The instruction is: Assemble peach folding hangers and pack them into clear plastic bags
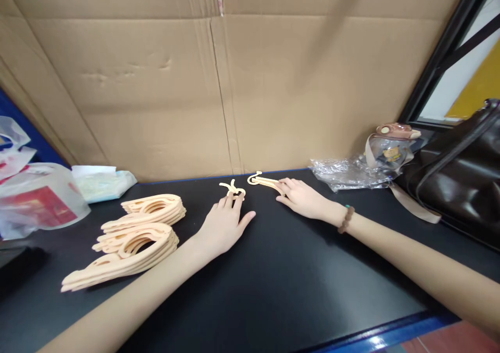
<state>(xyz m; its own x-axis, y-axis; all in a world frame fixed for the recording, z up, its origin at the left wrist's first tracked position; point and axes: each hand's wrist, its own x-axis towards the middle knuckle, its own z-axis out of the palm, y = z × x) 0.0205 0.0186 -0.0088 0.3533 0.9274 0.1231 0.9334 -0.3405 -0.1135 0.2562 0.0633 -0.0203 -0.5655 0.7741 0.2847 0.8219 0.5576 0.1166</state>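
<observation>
My left hand (224,223) reaches to the middle of the black table, palm down, fingers stretched out and thumb spread. Its fingertips rest on several small cream plastic hooks (233,189). My right hand (300,196) is to the right, its fingers closed round the end of a slim cream plastic hanger (265,181). The hook of that hanger points left towards the cardboard. Part of the hanger is hidden under the fingers. Left of my left forearm lie two stacks of cream hanger parts, a front stack (128,259) and a back stack (174,215).
Cardboard (156,82) stands upright behind the table (273,290). At the left are a plastic bag (39,197) and a packet (103,183). Clear plastic wrap (339,173), a strapped bottle (390,147) and a dark bag (461,171) stand at the right.
</observation>
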